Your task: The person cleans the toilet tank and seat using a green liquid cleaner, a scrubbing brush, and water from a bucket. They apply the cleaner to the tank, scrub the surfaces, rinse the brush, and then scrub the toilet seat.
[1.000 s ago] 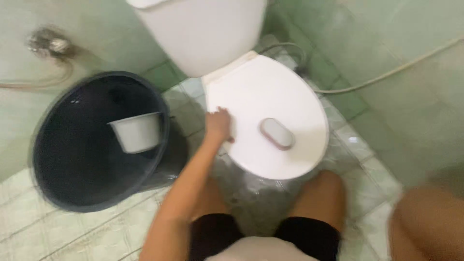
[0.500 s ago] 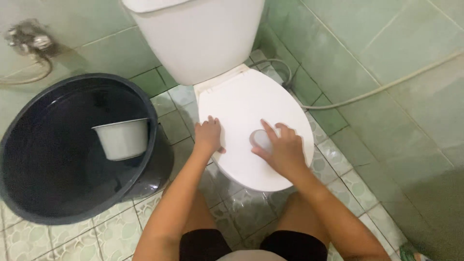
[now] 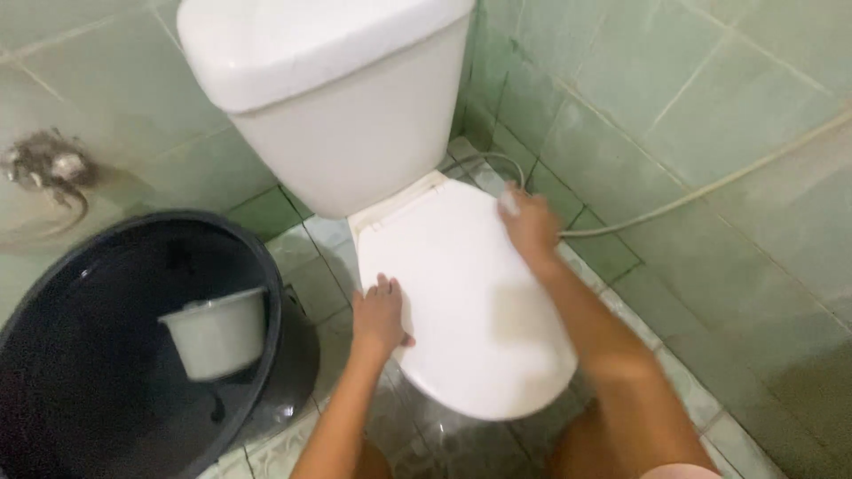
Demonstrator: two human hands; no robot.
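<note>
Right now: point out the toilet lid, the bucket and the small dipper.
toilet lid (image 3: 461, 302): head view, middle of the closed lid.
bucket (image 3: 266, 266): head view, dark rim.
dipper (image 3: 217, 337): head view, pale side wall.

1. the toilet lid (image 3: 470, 302) is plain white, and so is the tank (image 3: 328, 98) behind it.
2. the wall tiles (image 3: 674, 98) are pale green with lighter grout lines.
3. the floor tiles (image 3: 306, 257) are mottled green and grey-white.
4. the big bucket (image 3: 266, 266) is black, holding dark water.
5. the small dipper (image 3: 217, 333) in it is pale grey-white.
6. the hose (image 3: 710, 186) is cream.
</note>
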